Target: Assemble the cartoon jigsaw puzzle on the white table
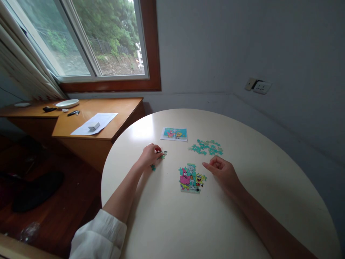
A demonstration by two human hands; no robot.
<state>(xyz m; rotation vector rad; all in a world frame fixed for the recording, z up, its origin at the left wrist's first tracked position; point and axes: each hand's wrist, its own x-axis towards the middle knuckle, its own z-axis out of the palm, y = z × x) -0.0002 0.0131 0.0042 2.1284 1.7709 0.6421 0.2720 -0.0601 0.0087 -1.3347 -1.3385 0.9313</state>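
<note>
A partly joined jigsaw puzzle [191,180] lies on the round table, showing a pink starfish, a tall pale-blue figure and a yellow sponge character. To its upper left, my left hand [151,155] has its fingers pinched at a small puzzle piece [165,153]. Under and beside those fingers are a few more pieces, partly covered, including a green loose piece [153,167]. My right hand [221,170] hovers just right of the joined section, fingers curled in and thumb pointing left; nothing shows in it. Beyond it spreads a pile of teal puzzle pieces [207,147].
A picture card [174,134] of the same characters lies farther back on the cream round table [167,226]. At the left, a wooden desk [124,108] bears a paper sheet, a small white box [94,126] and a white plate [67,103]. Wall and window stand behind.
</note>
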